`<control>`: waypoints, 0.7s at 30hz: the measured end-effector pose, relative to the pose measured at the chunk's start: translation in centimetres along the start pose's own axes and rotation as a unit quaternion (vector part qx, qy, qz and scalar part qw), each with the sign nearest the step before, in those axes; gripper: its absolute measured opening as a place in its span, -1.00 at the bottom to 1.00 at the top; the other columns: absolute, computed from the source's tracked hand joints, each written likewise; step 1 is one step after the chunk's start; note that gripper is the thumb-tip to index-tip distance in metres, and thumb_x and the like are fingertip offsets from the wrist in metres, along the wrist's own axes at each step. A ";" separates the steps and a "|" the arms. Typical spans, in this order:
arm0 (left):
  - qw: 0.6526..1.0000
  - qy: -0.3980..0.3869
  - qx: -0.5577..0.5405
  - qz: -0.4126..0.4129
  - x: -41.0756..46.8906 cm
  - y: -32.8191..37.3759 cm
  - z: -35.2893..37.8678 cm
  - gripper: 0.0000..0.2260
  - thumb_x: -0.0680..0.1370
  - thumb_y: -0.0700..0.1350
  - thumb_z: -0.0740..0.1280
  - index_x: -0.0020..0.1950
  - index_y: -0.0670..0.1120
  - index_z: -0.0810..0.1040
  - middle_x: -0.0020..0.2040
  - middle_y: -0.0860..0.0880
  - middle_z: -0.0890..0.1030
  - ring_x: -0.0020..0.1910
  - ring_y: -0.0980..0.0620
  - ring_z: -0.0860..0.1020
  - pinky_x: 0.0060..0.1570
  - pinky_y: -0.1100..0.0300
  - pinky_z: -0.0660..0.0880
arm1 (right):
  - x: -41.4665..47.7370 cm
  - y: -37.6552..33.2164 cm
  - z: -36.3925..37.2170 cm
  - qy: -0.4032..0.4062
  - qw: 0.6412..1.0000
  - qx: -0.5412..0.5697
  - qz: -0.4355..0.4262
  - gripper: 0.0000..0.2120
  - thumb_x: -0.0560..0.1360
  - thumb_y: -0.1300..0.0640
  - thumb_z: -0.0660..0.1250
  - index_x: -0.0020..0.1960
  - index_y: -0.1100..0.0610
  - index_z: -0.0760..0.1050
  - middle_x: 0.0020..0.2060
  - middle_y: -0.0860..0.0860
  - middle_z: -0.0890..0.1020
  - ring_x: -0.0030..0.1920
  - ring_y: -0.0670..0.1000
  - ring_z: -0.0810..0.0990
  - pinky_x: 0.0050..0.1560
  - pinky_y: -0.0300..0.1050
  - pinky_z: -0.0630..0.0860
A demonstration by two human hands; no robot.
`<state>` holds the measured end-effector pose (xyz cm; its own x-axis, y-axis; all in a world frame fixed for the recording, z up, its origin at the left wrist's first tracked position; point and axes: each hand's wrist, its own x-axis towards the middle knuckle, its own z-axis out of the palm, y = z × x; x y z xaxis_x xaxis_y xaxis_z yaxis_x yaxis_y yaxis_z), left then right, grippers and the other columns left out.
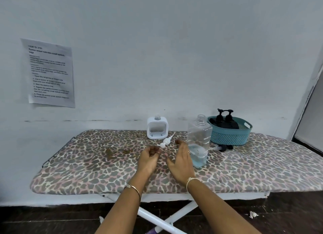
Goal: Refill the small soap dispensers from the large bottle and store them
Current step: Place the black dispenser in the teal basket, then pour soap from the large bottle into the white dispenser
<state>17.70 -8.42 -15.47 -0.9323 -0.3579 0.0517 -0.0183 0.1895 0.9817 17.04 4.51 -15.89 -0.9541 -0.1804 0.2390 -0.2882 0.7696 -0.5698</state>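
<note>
From the head camera we're looking down on a leopard-print padded ironing board (87, 165) set against a pale wall. Both hands hover over its middle. The left hand (148, 157) has its fingers loosely curled, with nothing in them that we can see. The right hand (181, 159) is spread, thumb out, gripping nothing. Its far edge overlaps the large clear plastic bottle (199, 139), and we can't tell whether skin meets plastic or only hangs in front of it.

That bottle stands upright just right of the hands, its neck uncapped, with pale blue liquid only in its lower part. Beyond the hands sits the small white square soap dispenser (156, 129), showing a bare neck at its top. A white pump (166, 142) lies on the cover just in front of it.

At the back right, a teal woven plastic basket (229, 137) holds two black pump dispensers (229, 119); only their heads and shoulders clear the rim. A black pump head (225, 147) lies in front of the basket, partly hidden behind the bottle. A printed paper sheet (50, 73) hangs on the wall, too blurred to read. Both forearms are cut off by the bottom edge.
</note>
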 end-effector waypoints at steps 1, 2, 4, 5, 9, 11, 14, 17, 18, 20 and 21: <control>1.000 0.005 0.005 0.002 0.8 -0.2 -0.3 -0.82 0.55 -0.27 0.31 0.13 -0.10 0.55 0.01 -0.02 0.63 0.03 0.02 0.59 0.15 0.11 0.51 | 0.9 -0.1 0.4 -0.009 1.000 0.021 -0.001 -0.22 0.61 -0.03 0.16 0.54 0.28 -0.25 0.55 0.19 -0.13 0.55 0.08 -0.15 0.50 -0.11 -0.16; 1.000 0.011 0.011 0.001 1.6 -0.4 -0.5 -0.81 0.55 -0.27 0.31 0.14 -0.10 0.54 0.02 -0.01 0.63 0.03 0.03 0.58 0.17 0.09 0.51 | 1.8 -0.2 0.6 -0.011 0.999 0.045 -0.002 -0.21 0.59 -0.01 0.19 0.55 0.26 -0.23 0.55 0.17 -0.10 0.55 0.08 -0.13 0.50 -0.11 -0.14; 1.000 0.025 0.016 0.002 3.4 -0.8 -1.0 -0.78 0.55 -0.27 0.30 0.18 -0.10 0.52 0.09 -0.04 0.62 0.04 0.03 0.57 0.18 0.05 0.51 | 3.9 -0.4 1.2 -0.007 0.997 0.079 -0.005 -0.20 0.57 0.00 0.24 0.56 0.21 -0.20 0.56 0.12 -0.06 0.55 0.05 -0.09 0.51 -0.12 -0.12; 0.999 0.031 0.020 0.005 4.4 -1.1 -1.2 -0.75 0.55 -0.27 0.30 0.21 -0.10 0.50 0.14 -0.05 0.60 0.04 0.05 0.57 0.16 0.04 0.52 | 5.0 -0.5 1.4 -0.004 0.996 0.089 -0.008 -0.19 0.56 -0.01 0.26 0.56 0.19 -0.19 0.56 0.09 -0.05 0.55 0.04 -0.08 0.52 -0.12 -0.11; 0.999 0.040 0.036 0.005 8.1 -1.6 -1.5 -0.56 0.55 -0.19 0.33 0.41 -0.09 0.32 0.36 -0.05 0.44 0.23 0.01 0.47 0.28 0.00 0.45 | 9.9 -0.9 1.9 0.004 0.993 0.119 -0.009 -0.15 0.50 0.03 0.36 0.56 0.16 -0.13 0.55 0.05 0.02 0.54 0.05 0.00 0.53 -0.06 0.00; 0.998 0.037 0.042 0.008 10.5 -1.6 -1.5 -0.45 0.54 -0.14 0.37 0.47 -0.08 0.23 0.44 -0.06 0.35 0.39 -0.06 0.36 0.38 0.05 0.32 | 12.7 -1.0 2.3 0.003 0.990 0.143 0.013 -0.13 0.50 0.07 0.36 0.56 0.15 -0.15 0.55 0.03 0.02 0.54 0.05 0.01 0.52 -0.05 0.02; 0.998 0.036 0.042 0.014 13.9 -1.4 -1.3 -0.38 0.51 -0.14 0.40 0.50 -0.08 0.18 0.49 -0.08 0.28 0.44 -0.06 0.29 0.38 0.09 0.28 | 16.0 -0.9 3.4 -0.020 0.987 0.141 0.067 -0.15 0.53 0.10 0.29 0.56 0.14 -0.25 0.57 0.01 -0.07 0.55 0.03 -0.02 0.53 0.10 -0.07; 0.999 0.022 0.043 0.018 17.1 -1.4 -1.0 -0.27 0.46 -0.16 0.47 0.51 -0.10 0.15 0.49 -0.09 0.27 0.45 -0.07 0.28 0.39 0.06 0.30 | 18.3 -0.8 4.8 -0.035 0.988 0.099 0.110 -0.17 0.54 0.05 0.23 0.56 0.14 -0.27 0.57 -0.04 -0.08 0.55 0.00 0.00 0.48 0.23 -0.20; 0.999 0.007 0.043 0.015 18.0 -1.5 -0.8 -0.23 0.43 -0.14 0.50 0.52 -0.10 0.15 0.47 -0.09 0.30 0.42 -0.07 0.31 0.36 0.06 0.34 | 18.9 -0.7 5.3 -0.028 0.988 0.095 0.120 -0.19 0.54 0.05 0.23 0.57 0.12 -0.23 0.56 -0.05 -0.01 0.54 0.01 0.07 0.47 0.25 -0.17; 0.999 -0.028 0.034 0.010 19.5 -1.8 -0.4 -0.20 0.38 -0.10 0.55 0.50 -0.08 0.18 0.40 -0.07 0.40 0.31 -0.04 0.43 0.27 0.09 0.43 | 19.8 -0.7 6.2 -0.001 0.988 0.099 0.122 -0.28 0.52 0.08 0.24 0.55 0.08 -0.07 0.50 -0.02 0.21 0.47 0.04 0.24 0.45 0.27 -0.08; 0.999 -0.038 0.027 0.013 20.0 -2.1 -0.3 -0.21 0.37 -0.10 0.56 0.49 -0.06 0.22 0.35 -0.06 0.45 0.24 -0.01 0.47 0.21 0.12 0.46 | 20.1 -0.6 6.6 0.017 0.988 0.101 0.115 -0.34 0.51 0.10 0.23 0.52 0.06 0.01 0.45 -0.02 0.29 0.43 0.04 0.31 0.44 0.28 -0.04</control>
<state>-0.81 -16.20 -16.41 -0.9575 -0.2818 0.0614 -0.0110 0.2483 0.9686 -2.48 -3.65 -15.94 -0.9940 0.0093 0.1094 -0.0772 0.6497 -0.7563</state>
